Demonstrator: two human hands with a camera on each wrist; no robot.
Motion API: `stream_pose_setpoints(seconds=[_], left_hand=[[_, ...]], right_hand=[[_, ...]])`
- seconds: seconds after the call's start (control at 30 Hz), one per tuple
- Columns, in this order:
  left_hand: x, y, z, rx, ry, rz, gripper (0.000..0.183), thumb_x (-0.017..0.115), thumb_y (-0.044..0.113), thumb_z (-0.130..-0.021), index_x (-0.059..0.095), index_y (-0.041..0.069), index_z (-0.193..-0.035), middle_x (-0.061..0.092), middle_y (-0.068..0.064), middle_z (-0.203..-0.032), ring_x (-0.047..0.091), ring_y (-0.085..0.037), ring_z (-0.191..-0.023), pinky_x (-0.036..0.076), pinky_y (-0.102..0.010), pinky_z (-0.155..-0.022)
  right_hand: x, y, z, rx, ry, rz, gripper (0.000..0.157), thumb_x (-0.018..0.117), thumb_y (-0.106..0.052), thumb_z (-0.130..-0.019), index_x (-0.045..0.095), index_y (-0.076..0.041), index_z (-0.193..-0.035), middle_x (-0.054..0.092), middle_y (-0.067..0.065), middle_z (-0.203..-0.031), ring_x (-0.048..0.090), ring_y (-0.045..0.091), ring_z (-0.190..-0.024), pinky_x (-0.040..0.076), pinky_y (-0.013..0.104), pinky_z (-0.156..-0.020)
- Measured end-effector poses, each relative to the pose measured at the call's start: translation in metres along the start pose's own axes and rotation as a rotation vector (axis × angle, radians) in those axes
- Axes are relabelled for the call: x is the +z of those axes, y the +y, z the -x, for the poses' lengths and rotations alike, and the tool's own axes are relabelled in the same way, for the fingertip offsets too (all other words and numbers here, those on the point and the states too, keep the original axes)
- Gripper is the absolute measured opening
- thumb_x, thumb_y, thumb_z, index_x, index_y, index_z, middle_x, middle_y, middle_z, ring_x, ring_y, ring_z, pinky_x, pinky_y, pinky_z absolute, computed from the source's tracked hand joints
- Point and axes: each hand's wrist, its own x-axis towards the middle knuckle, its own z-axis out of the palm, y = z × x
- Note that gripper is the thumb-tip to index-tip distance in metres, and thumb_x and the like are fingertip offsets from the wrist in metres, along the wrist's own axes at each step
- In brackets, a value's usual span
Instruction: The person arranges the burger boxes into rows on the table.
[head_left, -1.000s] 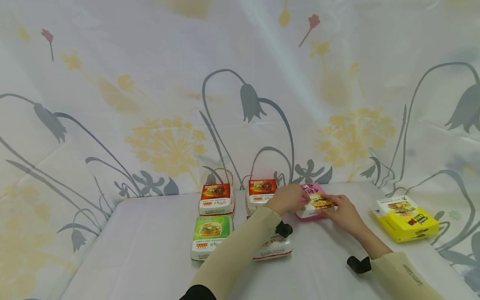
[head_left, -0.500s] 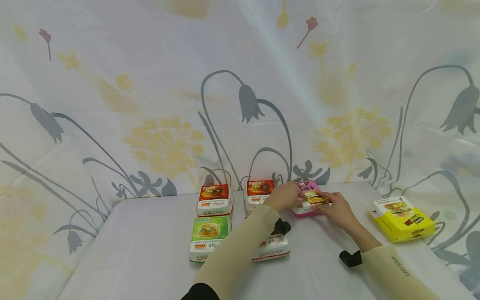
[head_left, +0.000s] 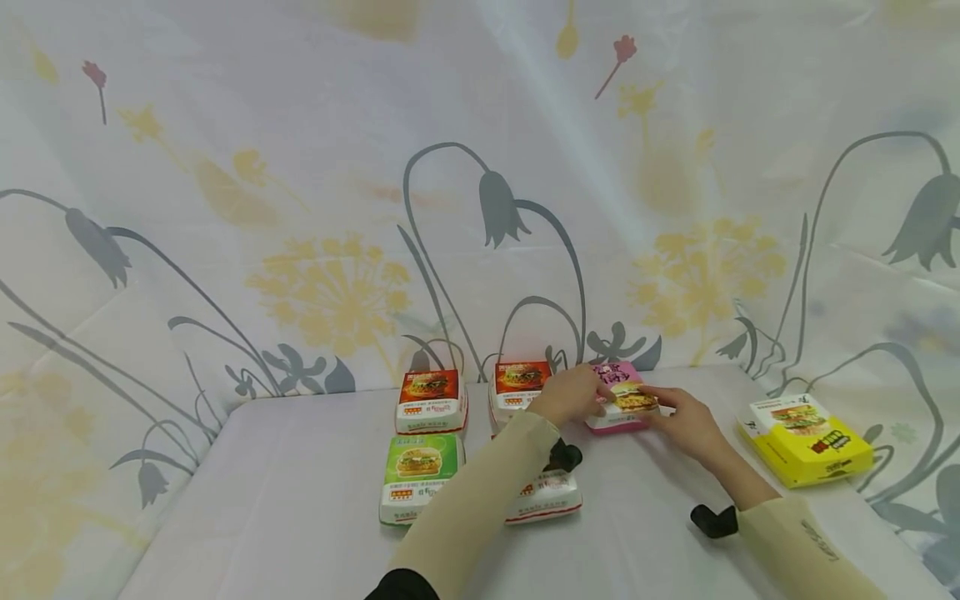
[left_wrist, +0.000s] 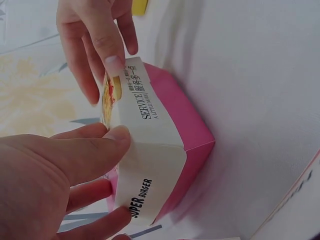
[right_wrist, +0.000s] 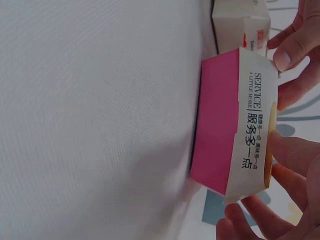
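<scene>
A pink and white burger box [head_left: 621,375] with a burger picture on its lid sits at the back of the white table, right of the other boxes. My left hand [head_left: 572,396] holds its left side; in the left wrist view the thumb [left_wrist: 107,142] lies at a lid corner beside the "SUPER BURGER" print. On the opposite side my right hand [head_left: 686,425] grips the box. Its thumb [right_wrist: 287,150] rests at the lid edge in the right wrist view, with fingers reaching round the end. The hands cover parts of the lid and sides.
Left of the pink box stand two red and white burger boxes [head_left: 431,400] in the back row. In front are a green one [head_left: 422,461] and a red-trimmed one [head_left: 547,496], partly behind my left forearm. A yellow box [head_left: 813,437] sits at the right table edge.
The pink burger box has shifted slightly left, closer to the red box, with both hands on it. In the last half second almost nothing has moved.
</scene>
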Motion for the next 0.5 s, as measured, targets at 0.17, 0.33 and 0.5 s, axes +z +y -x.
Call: stream_pose_setpoints(seconds=[0.17,0.33,0.5], left_hand=[[0.000,0.001,-0.001,0.000,0.000,-0.014,0.030,0.077,0.028,-0.088,0.075,0.035,-0.117,0.066,0.016,-0.122,0.058,-0.002,-0.099,0.048,-0.022,-0.076],[0.003,0.000,-0.002,0.004,0.004,-0.025,0.030,0.077,0.029,-0.089,0.075,0.036,-0.118,0.066,0.014,-0.122,0.057,-0.004,-0.101,0.048,-0.023,-0.078],[0.005,0.002,-0.002,0.006,0.004,-0.059,0.029,0.076,0.029,-0.089,0.075,0.038,-0.117,0.064,0.014,-0.121,0.057,-0.004,-0.104,0.047,-0.022,-0.077]], right_hand=[[-0.010,0.000,0.006,-0.007,-0.002,-0.002,0.053,0.069,-0.027,-0.094,0.056,-0.001,-0.138,0.050,0.032,-0.138,0.050,0.051,-0.121,0.045,0.062,-0.095],[-0.024,0.002,0.013,-0.047,0.035,0.007,0.051,0.069,-0.024,-0.095,0.056,0.000,-0.139,0.050,0.030,-0.139,0.052,0.049,-0.120,0.046,0.060,-0.095],[-0.043,0.001,0.027,-0.099,0.081,0.010,0.050,0.068,-0.023,-0.096,0.056,0.002,-0.138,0.051,0.030,-0.137,0.051,0.049,-0.120,0.046,0.059,-0.094]])
